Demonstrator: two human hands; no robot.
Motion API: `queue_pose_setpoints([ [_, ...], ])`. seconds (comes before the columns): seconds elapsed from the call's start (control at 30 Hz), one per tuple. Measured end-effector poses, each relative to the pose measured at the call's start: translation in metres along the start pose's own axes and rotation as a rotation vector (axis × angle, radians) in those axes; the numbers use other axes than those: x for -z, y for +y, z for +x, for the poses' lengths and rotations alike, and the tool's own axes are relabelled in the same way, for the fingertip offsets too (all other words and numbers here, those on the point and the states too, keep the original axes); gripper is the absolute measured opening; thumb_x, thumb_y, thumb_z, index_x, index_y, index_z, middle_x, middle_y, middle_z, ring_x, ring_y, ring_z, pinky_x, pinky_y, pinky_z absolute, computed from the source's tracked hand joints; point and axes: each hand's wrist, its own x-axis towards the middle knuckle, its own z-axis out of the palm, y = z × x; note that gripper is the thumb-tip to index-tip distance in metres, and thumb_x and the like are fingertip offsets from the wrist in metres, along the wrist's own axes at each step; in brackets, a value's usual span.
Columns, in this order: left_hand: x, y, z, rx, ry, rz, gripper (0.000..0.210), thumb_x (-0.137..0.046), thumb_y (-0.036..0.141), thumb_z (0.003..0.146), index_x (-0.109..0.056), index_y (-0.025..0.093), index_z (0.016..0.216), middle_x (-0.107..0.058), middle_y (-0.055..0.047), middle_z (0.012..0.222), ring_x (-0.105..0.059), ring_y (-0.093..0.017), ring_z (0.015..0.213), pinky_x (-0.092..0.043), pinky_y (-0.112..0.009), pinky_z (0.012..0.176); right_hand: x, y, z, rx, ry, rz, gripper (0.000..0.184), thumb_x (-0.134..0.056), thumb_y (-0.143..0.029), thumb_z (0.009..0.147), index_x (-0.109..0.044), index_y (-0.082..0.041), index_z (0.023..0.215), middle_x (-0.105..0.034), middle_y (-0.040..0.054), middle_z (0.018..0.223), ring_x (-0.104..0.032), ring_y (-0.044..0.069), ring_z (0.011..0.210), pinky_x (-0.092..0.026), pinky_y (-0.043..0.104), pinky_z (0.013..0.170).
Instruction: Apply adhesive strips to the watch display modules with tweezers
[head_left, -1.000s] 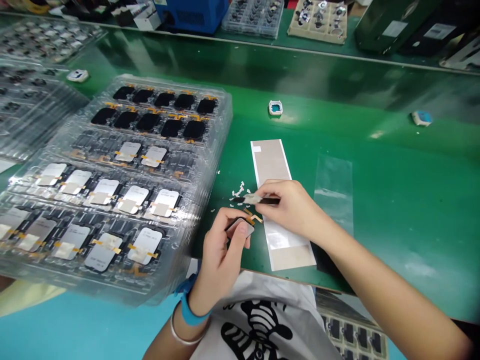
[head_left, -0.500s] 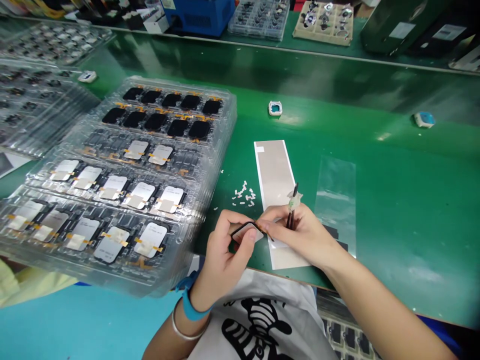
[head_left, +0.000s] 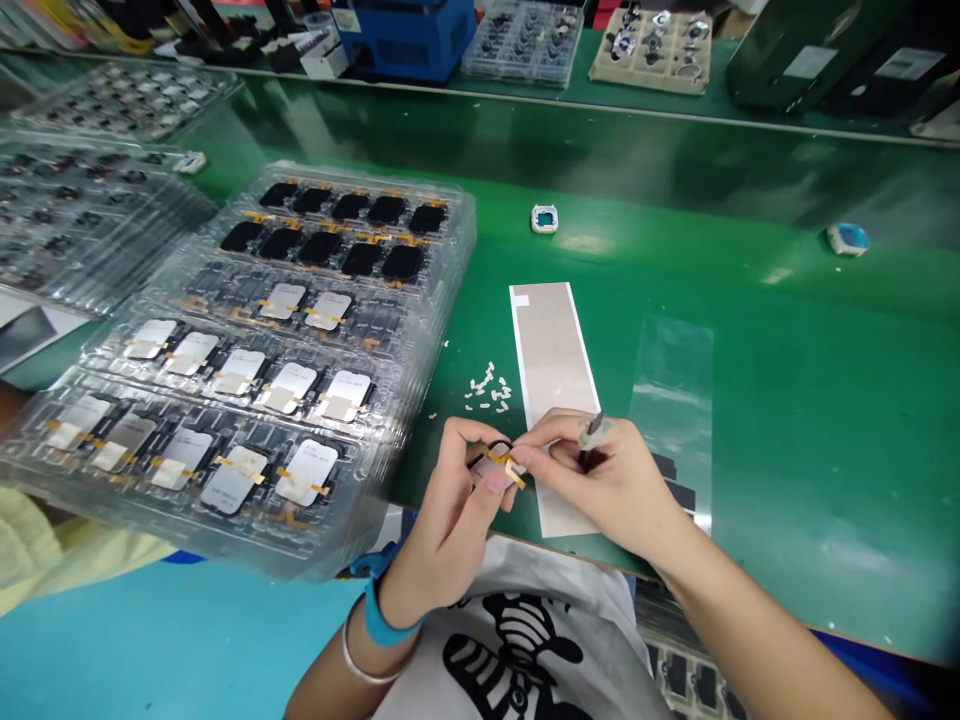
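Note:
My left hand [head_left: 448,515] is closed around the edges of a small display module [head_left: 484,470], its pale back facing up. An orange flex cable [head_left: 515,472] lies over that back. Thumb and forefinger of my right hand [head_left: 619,485] pinch together at the module's right edge, touching the cable. Dark tweezers [head_left: 596,425], wrapped in pale tape, are tucked in the same hand; their tips are hidden. Beneath my right hand lies a beige sheet with a white border [head_left: 555,345]. Small white scraps [head_left: 491,390] are scattered beyond my left hand.
Stacked clear plastic trays [head_left: 442,330] hold rows of display modules on my left. Right of the sheet lies a clear film [head_left: 671,380] with black strips. Small white frames [head_left: 545,219] sit farther back. A shelf carries a blue machine [head_left: 405,40] and a parts box [head_left: 651,50].
The flex cable now lies across the module's back, where mostly bare pale surface showed before. My right hand has turned, and the tweezers lean over more. The view has shifted slightly.

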Motion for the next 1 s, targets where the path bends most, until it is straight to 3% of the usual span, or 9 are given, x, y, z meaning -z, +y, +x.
queue_pose_setpoints([
  [0.2,-0.003,0.000,0.001,0.040,0.035,0.018,0.013,-0.044,0.036,0.106,-0.048,0.023,0.103,-0.053,0.003,0.074,-0.051,-0.010,0.062,-0.041,-0.021,0.055,-0.001,-0.002,-0.001,0.045,0.040,-0.014,0.023,-0.067,-0.025,0.089,-0.070,-0.017,0.067,-0.063,0.0008,0.068,-0.043,0.007,0.051,-0.029,0.023,0.045],
  [0.37,-0.005,0.000,0.002,0.042,0.042,0.010,0.013,-0.042,0.035,0.107,-0.047,0.024,0.104,-0.051,0.005,0.071,-0.048,-0.009,0.060,-0.040,-0.019,0.055,-0.002,-0.001,-0.004,0.057,0.070,-0.007,0.010,-0.068,-0.018,0.086,-0.074,-0.018,0.078,-0.065,-0.0002,0.071,-0.053,0.009,0.057,-0.036,0.021,0.048],
  [0.5,-0.005,0.001,0.004,0.052,-0.004,-0.030,0.011,-0.049,0.033,0.104,-0.046,0.024,0.108,-0.050,0.004,0.074,-0.046,-0.009,0.061,-0.039,-0.018,0.055,-0.001,0.000,-0.007,0.066,0.093,-0.019,0.009,-0.068,-0.013,0.083,-0.074,-0.019,0.079,-0.067,-0.0009,0.073,-0.058,0.010,0.061,-0.039,0.021,0.051],
  [0.67,-0.006,0.001,0.009,0.073,-0.028,-0.021,0.011,-0.048,0.034,0.105,-0.044,0.023,0.104,-0.048,0.005,0.070,-0.045,-0.010,0.060,-0.038,-0.020,0.055,0.000,0.000,-0.005,0.037,0.088,-0.047,0.013,-0.067,-0.021,0.088,-0.073,-0.019,0.077,-0.060,-0.0021,0.066,-0.053,0.010,0.057,-0.037,0.023,0.050],
  [0.77,-0.006,0.000,0.010,0.058,-0.023,0.008,0.010,-0.048,0.032,0.105,-0.043,0.024,0.103,-0.047,0.006,0.069,-0.045,-0.009,0.058,-0.038,-0.020,0.054,0.004,0.001,-0.006,0.027,0.091,-0.046,0.019,-0.061,-0.027,0.094,-0.072,-0.020,0.080,-0.061,-0.0006,0.070,-0.055,0.012,0.062,-0.042,0.024,0.055],
  [0.9,-0.005,0.005,0.001,0.096,-0.073,0.196,0.005,-0.041,0.028,0.107,-0.044,0.025,0.104,-0.058,0.002,0.079,-0.057,-0.011,0.070,-0.047,-0.023,0.065,0.020,0.007,-0.021,0.170,0.290,-0.151,0.031,-0.049,-0.030,0.103,-0.072,-0.023,0.085,-0.064,0.0039,0.087,-0.061,0.017,0.090,-0.050,0.030,0.078],
  [1.0,-0.007,0.014,-0.007,0.030,-0.231,0.427,0.009,-0.042,0.021,0.106,-0.046,0.026,0.111,-0.067,-0.004,0.105,-0.065,-0.016,0.098,-0.052,-0.030,0.085,0.033,0.016,-0.043,0.196,0.457,-0.191,0.031,-0.045,-0.029,0.105,-0.068,-0.023,0.086,-0.062,0.0032,0.087,-0.061,0.015,0.088,-0.051,0.028,0.075],
])
